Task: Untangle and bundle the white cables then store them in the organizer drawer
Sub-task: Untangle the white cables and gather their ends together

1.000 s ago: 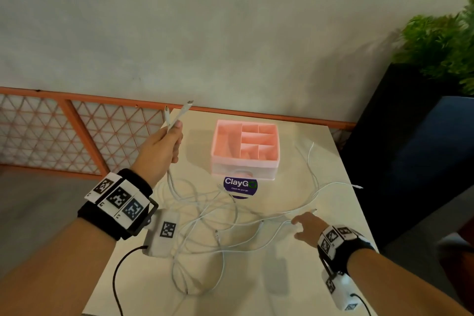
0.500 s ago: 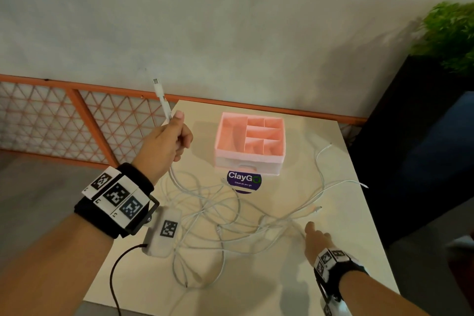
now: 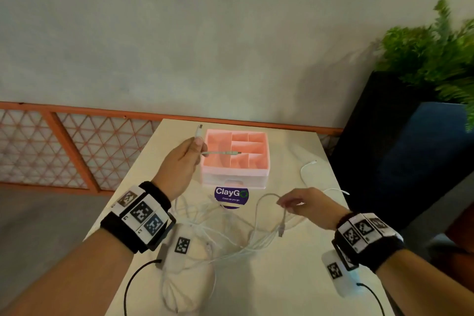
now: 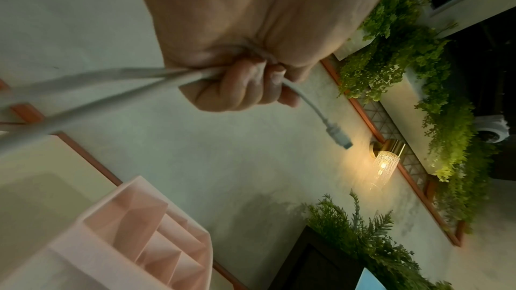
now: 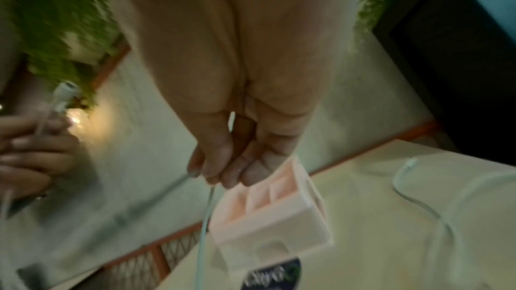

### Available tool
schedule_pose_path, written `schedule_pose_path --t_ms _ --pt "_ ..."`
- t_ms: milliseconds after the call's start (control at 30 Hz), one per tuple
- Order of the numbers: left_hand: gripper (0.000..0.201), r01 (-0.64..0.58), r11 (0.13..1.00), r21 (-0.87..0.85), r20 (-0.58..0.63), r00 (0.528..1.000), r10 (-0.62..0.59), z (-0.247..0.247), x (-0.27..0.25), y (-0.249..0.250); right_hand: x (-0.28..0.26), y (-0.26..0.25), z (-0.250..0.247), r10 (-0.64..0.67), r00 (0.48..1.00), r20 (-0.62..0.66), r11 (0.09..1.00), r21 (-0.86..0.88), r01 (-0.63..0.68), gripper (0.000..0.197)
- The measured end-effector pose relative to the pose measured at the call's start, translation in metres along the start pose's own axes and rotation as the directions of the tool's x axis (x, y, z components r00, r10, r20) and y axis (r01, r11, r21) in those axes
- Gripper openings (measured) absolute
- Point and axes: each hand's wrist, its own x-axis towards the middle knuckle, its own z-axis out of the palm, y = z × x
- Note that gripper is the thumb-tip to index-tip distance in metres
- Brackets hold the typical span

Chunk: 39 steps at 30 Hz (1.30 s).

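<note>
While the left hand point(image 3: 179, 161) is raised at centre frame in the head view, its curled fingers point(image 4: 245, 87) grasp two strands of white cable, with one connector point(image 3: 198, 132) pointing up past the thumb and another connector end point(image 3: 232, 153) projecting rightward over the pink organizer point(image 3: 236, 179). Seen from the left wrist, a plug point(image 4: 339, 137) hangs free beyond the clenched fingers. At lower right of the head view, the right hand point(image 3: 307, 204) pinches a cable loop point(image 3: 266, 197) between fingertips, lifted off the table point(image 3: 282, 285); a connector point(image 3: 281, 229) dangles just below that hand. Most of the white cables point(image 3: 230, 236) lie tangled on the table at lower centre, between the two wrists and in front of the organizer. One separate cable end point(image 3: 309, 165) rests on the table to the right of the organizer. The organizer stands at the far middle of the table, its open top compartments holding no cable, its drawer front facing the viewer. A purple round sticker point(image 3: 230, 196) lies on the table just in front of the drawer. Green foliage point(image 3: 436, 51) fills the upper right corner.
</note>
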Motion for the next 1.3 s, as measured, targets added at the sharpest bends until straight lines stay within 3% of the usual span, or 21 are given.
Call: schedule_pose_path --t_ms 133,233,400,500,700,833,967,1100,1200,1300 --pt "0.041 -0.006 0.996 -0.086 0.020 1.000 0.008 0.006 -0.001 0.007 0.003 -0.037 -0.013 -0.144 0.985 -0.098 0.981 0.119 0.155 0.033" --pt "0.037 -0.025 0.997 -0.071 0.030 0.999 0.027 0.008 -0.004 0.011 0.004 -0.064 -0.013 -0.183 0.956 -0.228 0.934 0.264 0.241 0.027" --pt "0.027 -0.034 0.997 -0.066 0.091 0.995 0.040 0.020 -0.011 0.021 0.010 -0.114 0.002 -0.191 0.934 -0.303 0.722 0.601 0.343 0.015" --pt "0.026 -0.018 0.998 -0.068 0.143 0.989 0.028 0.026 -0.017 0.026 0.016 -0.138 0.010 -0.204 0.923 -0.326 0.621 0.686 0.379 0.019" --pt "0.027 0.082 0.992 -0.094 0.214 0.975 -0.060 0.022 -0.024 0.035 0.019 -0.153 0.015 -0.239 0.928 -0.286 0.799 0.486 0.355 0.021" --pt "0.025 0.133 0.973 -0.188 0.177 0.979 -0.100 0.015 -0.026 0.030 0.017 -0.153 0.018 -0.206 0.912 -0.354 0.769 0.518 0.375 0.015" --pt "0.022 0.128 0.985 -0.114 0.199 0.974 -0.104 0.009 -0.027 0.032 0.019 -0.155 0.020 -0.211 0.881 -0.424 0.680 0.583 0.444 0.019" --pt "0.015 0.173 0.980 -0.097 0.230 0.962 -0.147 0.012 -0.028 0.041 0.020 -0.161 0.027 -0.289 0.869 -0.401 0.739 0.484 0.469 0.020" --pt "0.007 0.196 0.959 -0.205 0.201 0.967 -0.155 0.015 -0.028 0.046 0.020 -0.162 0.028 -0.303 0.842 -0.447 0.747 0.437 0.501 0.028" --pt "0.016 0.199 0.902 -0.383 0.143 0.977 -0.155 0.014 -0.026 0.051 0.015 -0.161 0.031 -0.262 0.848 -0.460 0.723 0.488 0.488 0.036"
